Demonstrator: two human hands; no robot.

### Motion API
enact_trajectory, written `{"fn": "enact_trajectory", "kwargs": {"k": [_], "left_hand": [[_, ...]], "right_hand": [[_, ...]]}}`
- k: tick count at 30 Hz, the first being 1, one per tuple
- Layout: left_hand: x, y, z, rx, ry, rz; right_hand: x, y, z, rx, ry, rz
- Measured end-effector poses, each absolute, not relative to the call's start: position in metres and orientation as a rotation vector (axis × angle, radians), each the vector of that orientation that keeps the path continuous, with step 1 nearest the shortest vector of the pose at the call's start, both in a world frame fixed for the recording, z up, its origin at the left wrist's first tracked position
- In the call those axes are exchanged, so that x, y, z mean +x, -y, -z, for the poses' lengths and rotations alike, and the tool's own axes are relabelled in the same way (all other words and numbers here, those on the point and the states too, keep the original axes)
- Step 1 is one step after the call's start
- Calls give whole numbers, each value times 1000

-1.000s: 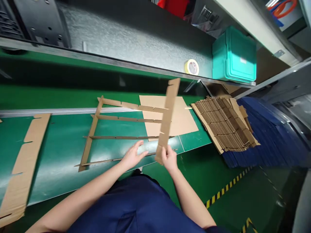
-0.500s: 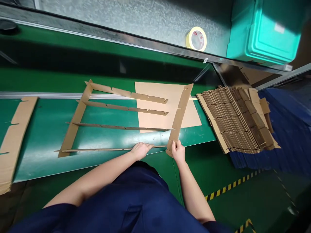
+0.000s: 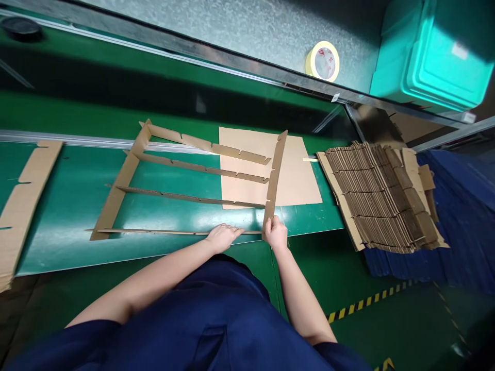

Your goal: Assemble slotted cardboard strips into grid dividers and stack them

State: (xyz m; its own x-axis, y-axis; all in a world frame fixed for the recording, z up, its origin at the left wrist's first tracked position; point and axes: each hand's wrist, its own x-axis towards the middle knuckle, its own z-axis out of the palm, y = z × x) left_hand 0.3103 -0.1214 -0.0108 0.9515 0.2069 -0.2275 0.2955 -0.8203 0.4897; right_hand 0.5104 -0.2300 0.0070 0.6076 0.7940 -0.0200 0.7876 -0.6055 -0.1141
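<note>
Several notched cardboard strips stand on edge on the green bench, joined at the left by a cardboard cross strip [image 3: 122,191]. My left hand [image 3: 224,238] is closed over the nearest long cardboard strip [image 3: 162,232], close to its right end. With my right hand [image 3: 276,233] I grip the near end of another notched cardboard strip [image 3: 274,180], which stands crosswise at the right ends of the long strips. Its near end meets the nearest long strip; whether the farther slots are engaged I cannot tell. A flat cardboard sheet [image 3: 247,190] lies beneath the right part of the frame.
A stack of slotted cardboard strips [image 3: 381,201] lies at the right on blue material. More cardboard strips [image 3: 29,196] lie at the left. On the metal shelf [image 3: 232,31] above are a yellow tape roll [image 3: 309,66] and a teal bin [image 3: 448,67].
My right hand has moved the cross strip left against the ends of the long strips, and it now stands more upright. My left hand stays on the nearest strip. The view has shifted slightly.
</note>
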Motion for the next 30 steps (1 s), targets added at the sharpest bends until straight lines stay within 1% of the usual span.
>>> {"fn": "enact_trajectory", "kwargs": {"k": [9,21,27,30], "left_hand": [[311,121,6,2570,-355,247],[310,120,9,2575,-346,192],[310,121,11,2593,-340,225],[308,121,10,2558,-361,154]], "right_hand": [[514,229,-1,-2699,1351,-151],[507,214,-11,-2931,1354,-220],[510,210,-17,-3004,1321,-383],[511,210,-17,-2978,1353,-392]]}}
